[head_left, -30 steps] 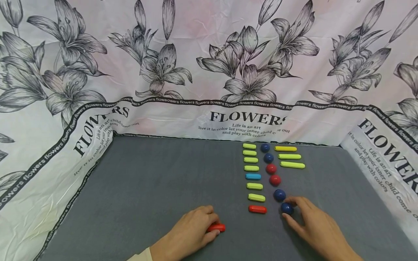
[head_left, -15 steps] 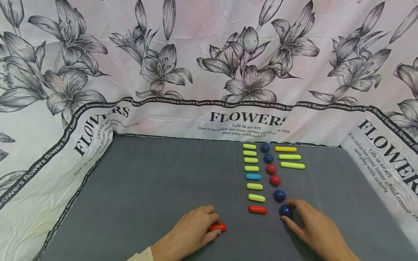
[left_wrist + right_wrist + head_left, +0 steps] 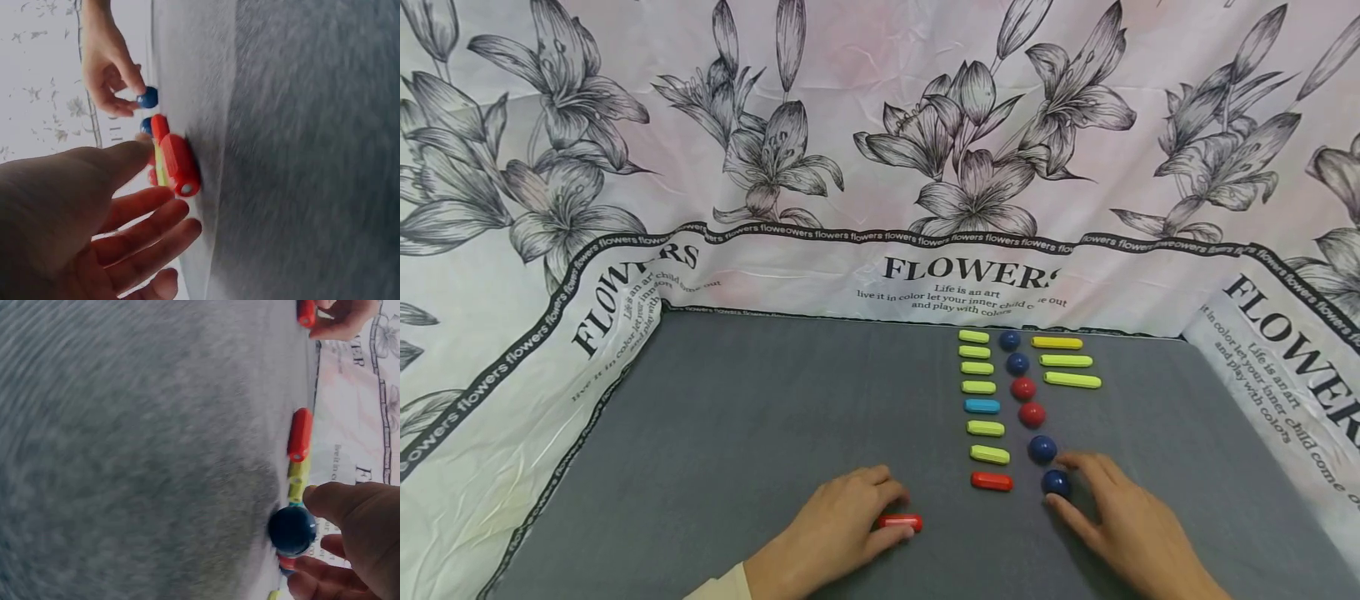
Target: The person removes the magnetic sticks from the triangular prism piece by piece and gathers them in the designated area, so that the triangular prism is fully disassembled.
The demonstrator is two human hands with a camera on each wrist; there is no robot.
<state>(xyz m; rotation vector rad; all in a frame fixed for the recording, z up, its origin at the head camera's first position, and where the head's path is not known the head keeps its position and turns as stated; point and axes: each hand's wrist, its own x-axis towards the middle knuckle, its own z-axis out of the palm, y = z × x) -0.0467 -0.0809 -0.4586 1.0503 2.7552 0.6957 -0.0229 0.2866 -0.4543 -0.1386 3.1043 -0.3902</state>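
My left hand (image 3: 835,525) is at the front of the grey table, thumb and fingers spread around a short red stick (image 3: 901,522). In the left wrist view the fingers are loosely extended, and the red stick (image 3: 178,165) lies just beyond their tips. My right hand (image 3: 1131,521) is beside the nearest dark blue ball (image 3: 1056,483), with thumb and forefinger on either side of it. The right wrist view shows a gap between this ball (image 3: 292,530) and the thumb above it. Another red stick (image 3: 992,481) lies between the two hands.
Several short lime sticks (image 3: 985,428) and a blue one (image 3: 982,406) form a column. Beside it runs a line of blue and red balls (image 3: 1032,415). Three longer yellowish sticks (image 3: 1072,380) lie further right. A flower-printed cloth (image 3: 790,275) borders the table (image 3: 737,417).
The nearest blue ball has shifted slightly toward me and left, and my right fingers have loosened from it. My left fingers have lifted and parted around the red stick, which shows more.
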